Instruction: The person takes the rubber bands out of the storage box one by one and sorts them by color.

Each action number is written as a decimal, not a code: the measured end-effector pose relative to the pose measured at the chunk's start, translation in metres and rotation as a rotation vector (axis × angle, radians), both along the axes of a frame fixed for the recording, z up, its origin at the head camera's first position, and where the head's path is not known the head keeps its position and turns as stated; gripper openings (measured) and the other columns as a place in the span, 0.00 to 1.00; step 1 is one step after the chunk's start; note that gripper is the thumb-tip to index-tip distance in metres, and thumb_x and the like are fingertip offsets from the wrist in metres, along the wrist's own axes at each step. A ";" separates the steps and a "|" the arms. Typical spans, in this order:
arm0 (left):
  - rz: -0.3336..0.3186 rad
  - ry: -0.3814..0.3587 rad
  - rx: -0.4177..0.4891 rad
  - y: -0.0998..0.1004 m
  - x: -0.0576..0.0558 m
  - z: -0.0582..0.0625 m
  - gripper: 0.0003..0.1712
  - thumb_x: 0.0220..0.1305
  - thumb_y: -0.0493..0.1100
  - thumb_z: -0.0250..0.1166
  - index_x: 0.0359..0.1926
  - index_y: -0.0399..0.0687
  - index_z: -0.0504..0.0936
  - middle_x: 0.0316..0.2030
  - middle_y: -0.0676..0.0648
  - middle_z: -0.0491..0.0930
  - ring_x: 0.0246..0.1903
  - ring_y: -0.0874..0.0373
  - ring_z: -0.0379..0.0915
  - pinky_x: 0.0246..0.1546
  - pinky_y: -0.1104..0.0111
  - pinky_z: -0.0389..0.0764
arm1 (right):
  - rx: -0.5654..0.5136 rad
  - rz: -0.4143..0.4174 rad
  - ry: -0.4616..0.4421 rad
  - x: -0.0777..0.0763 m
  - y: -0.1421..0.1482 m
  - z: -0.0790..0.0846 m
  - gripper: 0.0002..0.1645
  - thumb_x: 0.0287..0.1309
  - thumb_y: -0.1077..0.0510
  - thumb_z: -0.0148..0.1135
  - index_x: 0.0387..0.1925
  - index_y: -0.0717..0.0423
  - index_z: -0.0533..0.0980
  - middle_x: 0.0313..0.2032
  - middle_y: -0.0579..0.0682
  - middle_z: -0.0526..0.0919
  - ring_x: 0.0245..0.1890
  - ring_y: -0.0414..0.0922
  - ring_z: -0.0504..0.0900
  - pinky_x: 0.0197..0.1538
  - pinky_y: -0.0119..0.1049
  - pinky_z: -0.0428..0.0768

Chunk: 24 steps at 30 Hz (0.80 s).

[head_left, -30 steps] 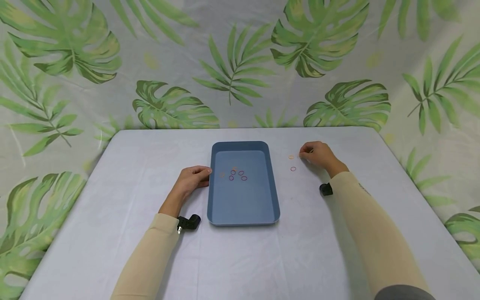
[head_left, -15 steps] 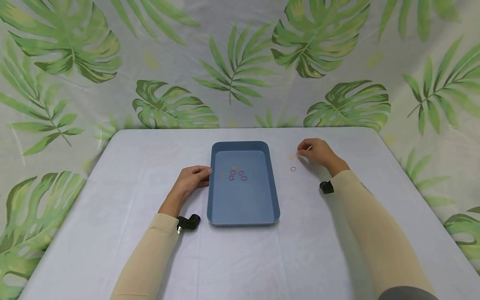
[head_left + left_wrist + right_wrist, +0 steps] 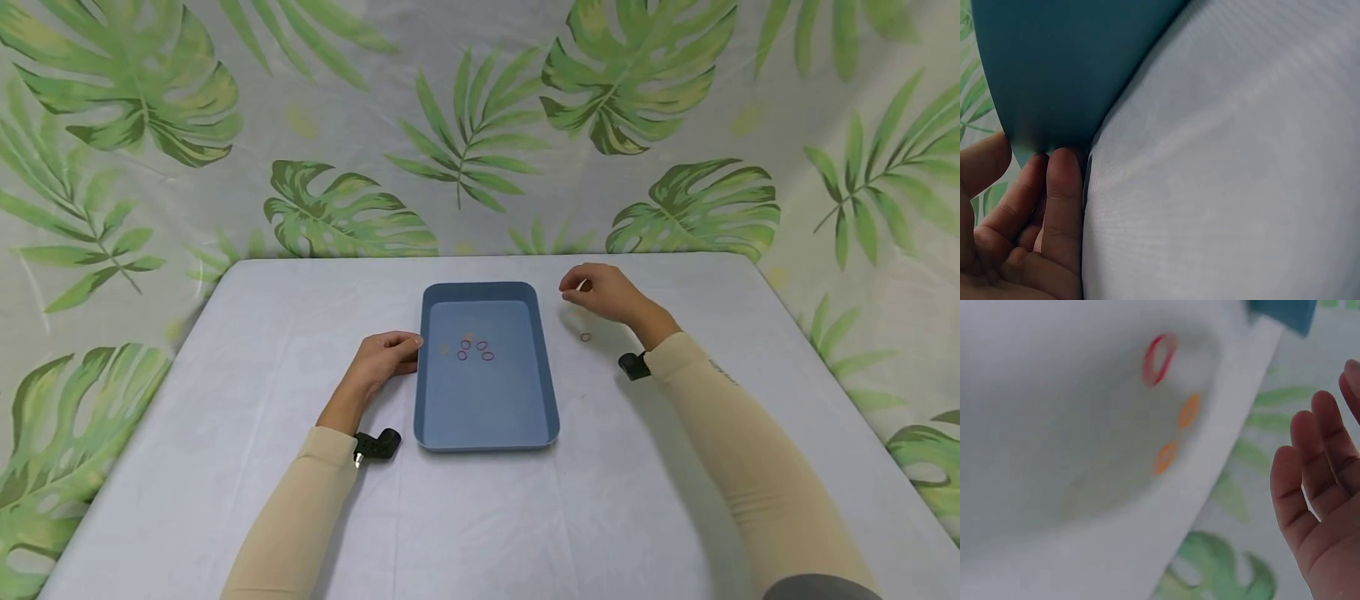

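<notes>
My left hand (image 3: 378,360) holds the left side of the blue tray (image 3: 487,417); in the left wrist view the thumb is at the rim and the fingertips (image 3: 1063,164) are against the outer wall. Inside the tray lie several thin red and orange loops like small rubber bands (image 3: 488,356). My right hand (image 3: 603,292) is up to the right of the tray's far corner, thumb and forefinger close together. Whether they pinch a band, I cannot tell. Beneath that hand, a red band (image 3: 1159,359) and two orange bands (image 3: 1189,410) lie on the table.
A white cloth covers the table (image 3: 300,300). Behind it hangs a leaf-patterned curtain (image 3: 465,125), close past the table's far edge. Black wrist cameras (image 3: 380,444) stick out from both sleeves.
My right hand has moved left and away from me, from beside the loose bands toward the tray's far right corner. My left hand and the tray have stayed put.
</notes>
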State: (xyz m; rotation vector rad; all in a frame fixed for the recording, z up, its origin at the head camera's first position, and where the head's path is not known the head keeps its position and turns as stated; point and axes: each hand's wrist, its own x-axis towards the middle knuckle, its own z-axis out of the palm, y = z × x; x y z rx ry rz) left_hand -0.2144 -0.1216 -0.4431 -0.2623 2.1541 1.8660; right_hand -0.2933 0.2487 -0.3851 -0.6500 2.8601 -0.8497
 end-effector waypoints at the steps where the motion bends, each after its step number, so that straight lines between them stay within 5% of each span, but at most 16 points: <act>1: 0.003 0.002 0.003 0.000 0.000 0.000 0.21 0.70 0.43 0.62 0.58 0.33 0.79 0.54 0.38 0.81 0.38 0.67 0.81 0.43 0.73 0.87 | 0.002 0.013 0.004 0.001 -0.004 0.002 0.13 0.67 0.58 0.60 0.48 0.61 0.80 0.47 0.59 0.83 0.45 0.54 0.80 0.49 0.49 0.80; 11: 0.002 0.011 0.014 -0.001 -0.002 -0.002 0.21 0.70 0.43 0.62 0.57 0.32 0.79 0.52 0.39 0.82 0.38 0.67 0.81 0.42 0.73 0.87 | -0.007 0.209 0.083 0.022 -0.054 0.025 0.09 0.64 0.61 0.63 0.45 0.58 0.81 0.44 0.55 0.85 0.42 0.50 0.82 0.45 0.46 0.83; 24: -0.005 0.011 0.009 -0.002 -0.001 -0.003 0.21 0.70 0.43 0.62 0.58 0.33 0.79 0.53 0.38 0.81 0.38 0.67 0.80 0.43 0.74 0.87 | 0.029 0.346 0.045 0.042 -0.093 0.008 0.08 0.63 0.62 0.63 0.43 0.59 0.83 0.43 0.54 0.84 0.42 0.50 0.83 0.51 0.47 0.84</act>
